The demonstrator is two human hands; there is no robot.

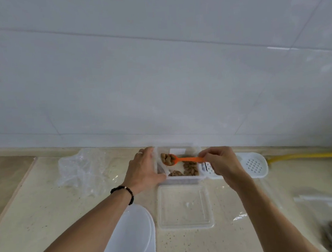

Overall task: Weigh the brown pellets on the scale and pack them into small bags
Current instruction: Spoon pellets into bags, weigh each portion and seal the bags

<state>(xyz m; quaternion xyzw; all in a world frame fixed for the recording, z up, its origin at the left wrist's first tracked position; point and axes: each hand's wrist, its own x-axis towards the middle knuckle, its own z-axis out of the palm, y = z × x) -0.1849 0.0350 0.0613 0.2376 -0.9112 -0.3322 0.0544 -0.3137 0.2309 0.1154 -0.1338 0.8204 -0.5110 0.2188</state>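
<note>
Brown pellets (pixel 190 168) lie loose in clear tub (pixel 180 179) — some heaped on orange spoon (pixel 183 159).

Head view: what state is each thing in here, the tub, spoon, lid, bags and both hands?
Clear tub: open, some brown pellets inside.
Orange spoon: loaded with pellets, over the tub.
Square lid: off, flat on the counter.
Crumpled bag: empty.
Left hand: steadies the tub.
Right hand: pinches the spoon handle.

I see a speckled beige worktop (pixel 49 214) carrying a clear tub (pixel 182 179), its flat lid (pixel 184 207) just in front, crumpled plastic (pixel 81 170) left, a perforated white tray (pixel 252 165) right.
</note>
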